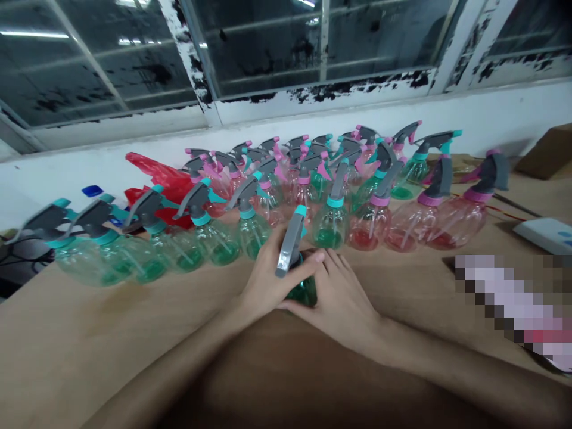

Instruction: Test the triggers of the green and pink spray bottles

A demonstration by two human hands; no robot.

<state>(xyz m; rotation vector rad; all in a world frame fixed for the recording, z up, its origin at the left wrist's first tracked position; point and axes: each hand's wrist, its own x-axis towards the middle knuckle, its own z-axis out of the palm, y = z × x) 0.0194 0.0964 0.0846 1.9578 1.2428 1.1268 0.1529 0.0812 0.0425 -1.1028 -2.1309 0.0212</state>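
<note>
Between my hands stands a green spray bottle (302,291) with a grey and teal trigger head, near the front of the table. My left hand (272,274) wraps the bottle's left side and neck, its thumb across the front. From the right, my right hand (342,286) closes around the body, its fingers partly hidden behind it. Just beyond it is another green spray bottle (330,226) with a teal collar. To the right of that one sits a pink spray bottle (369,226). On the left, a green spray bottle (252,232) stands close to my left hand.
Several spray bottles with green or pink bodies fill the back of the wooden table (179,333). A red plastic bag (158,176) lies behind the left row. At right are a white box-like device (547,233), a cardboard box (547,152) and a blurred-out flat object (513,304).
</note>
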